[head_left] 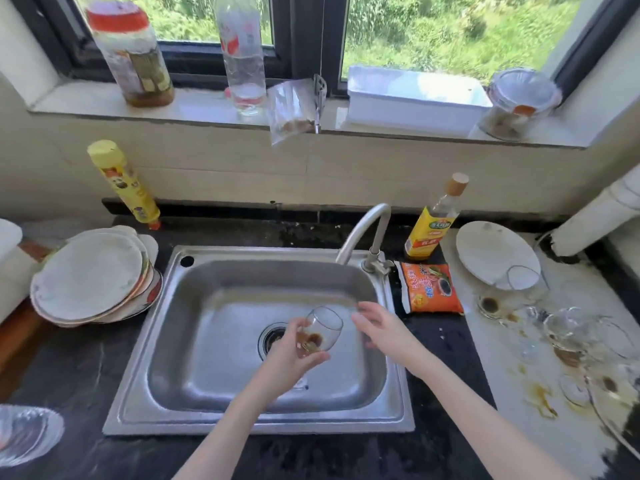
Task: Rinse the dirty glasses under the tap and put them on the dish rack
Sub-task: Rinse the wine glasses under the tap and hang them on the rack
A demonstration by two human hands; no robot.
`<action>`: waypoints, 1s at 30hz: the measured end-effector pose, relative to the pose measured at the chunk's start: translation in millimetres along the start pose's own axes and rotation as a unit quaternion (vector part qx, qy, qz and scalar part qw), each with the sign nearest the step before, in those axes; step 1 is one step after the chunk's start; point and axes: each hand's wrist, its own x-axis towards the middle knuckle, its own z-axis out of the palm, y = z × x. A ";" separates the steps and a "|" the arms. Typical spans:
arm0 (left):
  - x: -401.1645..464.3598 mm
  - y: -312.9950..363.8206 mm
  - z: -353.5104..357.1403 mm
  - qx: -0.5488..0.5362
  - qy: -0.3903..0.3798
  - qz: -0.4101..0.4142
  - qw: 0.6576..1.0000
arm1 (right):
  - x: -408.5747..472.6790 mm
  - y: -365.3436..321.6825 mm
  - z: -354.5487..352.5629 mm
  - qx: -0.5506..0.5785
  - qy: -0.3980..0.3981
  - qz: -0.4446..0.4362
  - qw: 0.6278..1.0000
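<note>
Head view: left hand point(294, 348) grips a clear stemless drinking glass with brown dregs point(320, 329), tilted, mouth toward 1 o'clock, over the stainless steel sink basin point(221, 386) near the drain. Right hand point(379, 329) hangs relaxed and empty at 3 o'clock of the glass, just beside it. Curved chrome tap point(363, 233) at 12 o'clock, no water visible. Glass likely light, rigid, fragile, slick when wet; wrap the lower bowl. Basin walls and spout are knock hazards; open room mid-basin. More dirty clear glasses point(568, 327) at 3 o'clock on the counter.
</note>
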 end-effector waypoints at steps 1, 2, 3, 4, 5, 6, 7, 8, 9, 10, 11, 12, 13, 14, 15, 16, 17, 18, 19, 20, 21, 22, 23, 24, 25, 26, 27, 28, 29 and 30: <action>4.3 0.8 0.5 -0.002 0.001 -0.003 1.000 | 4.2 4.6 -5.0 -0.019 0.021 0.013 1.000; 9.4 1.3 1.1 0.001 -0.001 -0.007 1.000 | 10.2 9.3 -10.9 -0.040 0.039 0.026 0.998; 13.9 2.1 1.7 0.003 -0.004 -0.008 1.000 | 14.9 10.9 -15.9 -0.064 0.053 0.033 0.996; 19.1 2.4 2.6 0.004 -0.007 -0.012 1.000 | 22.0 13.6 -21.7 -0.087 0.063 0.039 0.993; 23.9 3.5 3.3 0.003 -0.010 -0.016 1.000 | 27.3 13.0 -26.6 -0.108 0.069 0.037 0.991; 28.8 3.5 4.4 0.001 -0.014 -0.023 1.000 | 33.3 12.2 -31.4 -0.125 0.075 0.032 0.989; 33.2 4.4 5.1 -0.003 -0.016 -0.026 1.000 | 39.2 10.3 -35.7 -0.142 0.081 0.024 0.986; 37.5 5.1 5.5 -0.007 -0.018 -0.027 0.999 | 46.3 8.6 -39.7 -0.158 0.090 0.013 0.983; 41.6 6.5 5.3 -0.008 -0.018 -0.028 0.999 | 52.7 5.5 -43.7 -0.169 0.099 0.010 0.981; 46.0 8.1 4.6 -0.008 -0.018 -0.028 0.999 | 60.1 3.2 -47.5 -0.177 0.111 0.009 0.978; 49.9 10.2 3.5 -0.008 -0.017 -0.028 0.999 | 67.5 0.7 -50.7 -0.187 0.119 0.008 0.975; 54.3 11.8 2.5 -0.011 -0.015 -0.030 0.999 | 75.4 0.2 -53.5 -0.193 0.121 0.010 0.974; 58.1 13.6 1.5 -0.015 -0.012 -0.031 0.999 | 81.3 -2.2 -55.9 -0.203 0.118 0.010 0.972; 62.1 13.7 1.4 -0.016 -0.010 -0.033 0.999 | 87.5 -2.4 -57.9 -0.208 0.112 0.010 0.972; 64.5 15.1 1.1 -0.016 -0.009 -0.033 0.999 | 91.0 -4.9 -59.0 -0.211 0.107 0.005 0.972; 66.9 14.7 1.3 -0.017 -0.008 -0.035 0.999 | 93.5 -7.0 -59.6 -0.204 0.109 0.004 0.973; 68.8 14.2 1.7 -0.018 -0.007 -0.036 0.999 | 94.6 -8.4 -59.7 -0.198 0.119 -0.001 0.973; 70.3 12.5 2.7 -0.020 -0.005 -0.039 0.999 | 95.5 -7.9 -59.6 -0.193 0.133 -0.003 0.972; 71.3 10.3 3.9 -0.018 -0.006 -0.042 0.999 | 96.0 -6.3 -58.7 -0.194 0.147 -0.009 0.970; 72.4 7.5 5.3 -0.019 -0.009 -0.047 0.999 | 96.3 -2.1 -57.3 -0.200 0.158 -0.017 0.967; 72.6 5.1 6.6 -0.021 -0.015 -0.052 0.998 | 96.9 3.1 -55.4 -0.211 0.166 -0.029 0.963; 73.6 2.0 8.0 -0.024 -0.020 -0.058 0.998 | 99.0 10.3 -53.5 -0.227 0.173 -0.040 0.957; 73.7 0.2 9.0 -0.025 -0.024 -0.064 0.997 | 100.5 16.1 -51.0 -0.251 0.178 -0.051 0.950; 73.9 -2.3 9.8 -0.025 -0.026 -0.070 0.997 | 101.9 21.7 -48.0 -0.282 0.181 -0.060 0.940; 74.1 -3.7 10.0 -0.023 -0.028 -0.074 0.997 | 103.5 26.3 -44.3 -0.321 0.181 -0.072 0.927; 74.8 -5.1 10.5 -0.024 -0.027 -0.078 0.996 | 105.7 32.6 -39.4 -0.365 0.175 -0.088 0.910; 75.1 -5.5 10.5 -0.025 -0.027 -0.081 0.996 | 107.5 38.4 -33.5 -0.406 0.153 -0.094 0.896; 76.1 -6.5 10.8 -0.027 -0.025 -0.085 0.996 | 110.5 46.0 -27.3 -0.441 0.132 -0.085 0.884; 76.1 -6.3 10.6 -0.029 -0.024 -0.089 0.995 | 112.8 52.0 -21.0 -0.475 0.119 -0.074 0.869; 76.3 -6.7 10.2 -0.034 -0.022 -0.093 0.995 | 114.6 57.0 -15.6 -0.500 0.112 -0.061 0.857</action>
